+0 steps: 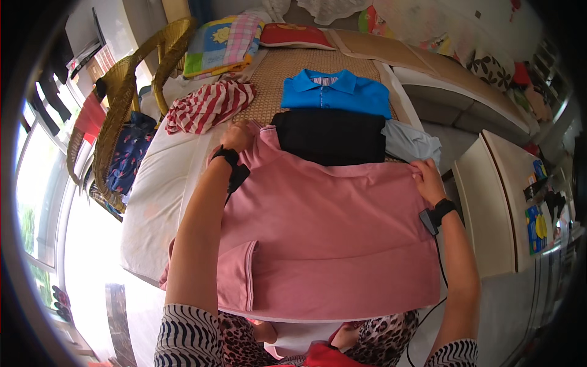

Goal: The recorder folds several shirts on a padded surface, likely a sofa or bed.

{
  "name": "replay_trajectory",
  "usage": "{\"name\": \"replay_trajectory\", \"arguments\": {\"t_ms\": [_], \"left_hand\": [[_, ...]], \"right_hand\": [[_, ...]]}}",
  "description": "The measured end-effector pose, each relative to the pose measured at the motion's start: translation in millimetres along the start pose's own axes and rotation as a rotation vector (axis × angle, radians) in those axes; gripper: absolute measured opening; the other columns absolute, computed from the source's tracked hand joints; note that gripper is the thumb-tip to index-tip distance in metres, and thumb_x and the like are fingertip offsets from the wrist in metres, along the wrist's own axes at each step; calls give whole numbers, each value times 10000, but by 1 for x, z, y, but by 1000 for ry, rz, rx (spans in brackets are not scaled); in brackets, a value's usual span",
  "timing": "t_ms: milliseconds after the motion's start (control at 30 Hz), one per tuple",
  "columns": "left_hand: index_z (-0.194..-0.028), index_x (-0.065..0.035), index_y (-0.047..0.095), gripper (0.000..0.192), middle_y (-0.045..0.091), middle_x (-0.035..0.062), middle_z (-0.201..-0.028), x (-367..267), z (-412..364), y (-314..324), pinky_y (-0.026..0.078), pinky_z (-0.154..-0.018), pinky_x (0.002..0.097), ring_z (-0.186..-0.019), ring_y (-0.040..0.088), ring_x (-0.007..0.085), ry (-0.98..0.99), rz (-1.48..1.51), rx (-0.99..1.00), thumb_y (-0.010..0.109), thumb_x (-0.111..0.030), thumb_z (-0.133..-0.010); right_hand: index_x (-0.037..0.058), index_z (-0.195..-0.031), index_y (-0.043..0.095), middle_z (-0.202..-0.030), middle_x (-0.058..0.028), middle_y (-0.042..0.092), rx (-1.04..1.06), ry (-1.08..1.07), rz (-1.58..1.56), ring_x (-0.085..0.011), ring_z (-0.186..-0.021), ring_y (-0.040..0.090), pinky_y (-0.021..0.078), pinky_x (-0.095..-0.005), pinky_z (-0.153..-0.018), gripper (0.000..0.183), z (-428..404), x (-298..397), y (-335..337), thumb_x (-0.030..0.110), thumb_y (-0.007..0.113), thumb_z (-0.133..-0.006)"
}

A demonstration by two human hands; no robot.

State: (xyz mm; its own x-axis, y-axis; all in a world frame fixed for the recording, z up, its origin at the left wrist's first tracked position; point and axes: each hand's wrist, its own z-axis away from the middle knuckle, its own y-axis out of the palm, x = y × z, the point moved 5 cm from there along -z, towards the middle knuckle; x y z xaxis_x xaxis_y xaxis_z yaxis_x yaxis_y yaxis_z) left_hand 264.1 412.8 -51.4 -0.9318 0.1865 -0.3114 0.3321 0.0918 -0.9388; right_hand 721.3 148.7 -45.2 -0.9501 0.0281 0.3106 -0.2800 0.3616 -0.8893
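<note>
A pink shirt [330,215] with striped trim on its collar and sleeve lies spread sideways before me, over the near end of the padded seat. My left hand [238,136] pinches its far left part near the collar. At the far right corner, my right hand [426,181] grips the edge of the fabric between thumb and fingers. Just beyond the shirt lies a folded black garment [330,140]. Behind that is a folded blue polo shirt [362,94], its collar facing up. A light grey garment [415,141] sticks out to the right of the black one.
A crumpled red-and-white striped cloth [211,106] lies left on the woven mat [275,69]. Farther back are a folded colourful quilt [222,43] and a red pillow [296,36]. A rattan chair [117,101] stands left, a white cabinet [486,206] right.
</note>
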Motion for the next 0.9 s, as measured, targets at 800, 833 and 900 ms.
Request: {"name": "replay_trajectory", "arguments": {"t_ms": [800, 833, 900], "left_hand": [[-1122, 20, 595, 255, 654, 88, -984, -16, 102, -199, 538, -765, 262, -824, 650, 151, 216, 1200, 164, 625, -76, -887], [-1136, 19, 587, 263, 657, 91, -988, -30, 126, -214, 530, -783, 265, -858, 650, 151, 274, 1223, 154, 612, -96, -901], [-1134, 36, 592, 267, 658, 91, -1019, -31, 173, -232, 518, -807, 277, -887, 649, 173, 370, 1125, 130, 604, -80, -893]], "right_hand": [[0, -940, 572, -888, -175, 627, -20, 145, -232, -305, -770, 622, 491, -361, -703, 153, 26, 18, -58, 47, 627, -805], [0, -940, 572, -888, -175, 627, -22, 154, -223, -305, -770, 622, 491, -361, -703, 153, 36, 8, -60, 47, 627, -805], [-1, -933, 574, -870, -157, 618, -134, 149, -367, -287, -755, 622, 488, -368, -687, 127, 62, -11, -66, 41, 611, -819]]}}
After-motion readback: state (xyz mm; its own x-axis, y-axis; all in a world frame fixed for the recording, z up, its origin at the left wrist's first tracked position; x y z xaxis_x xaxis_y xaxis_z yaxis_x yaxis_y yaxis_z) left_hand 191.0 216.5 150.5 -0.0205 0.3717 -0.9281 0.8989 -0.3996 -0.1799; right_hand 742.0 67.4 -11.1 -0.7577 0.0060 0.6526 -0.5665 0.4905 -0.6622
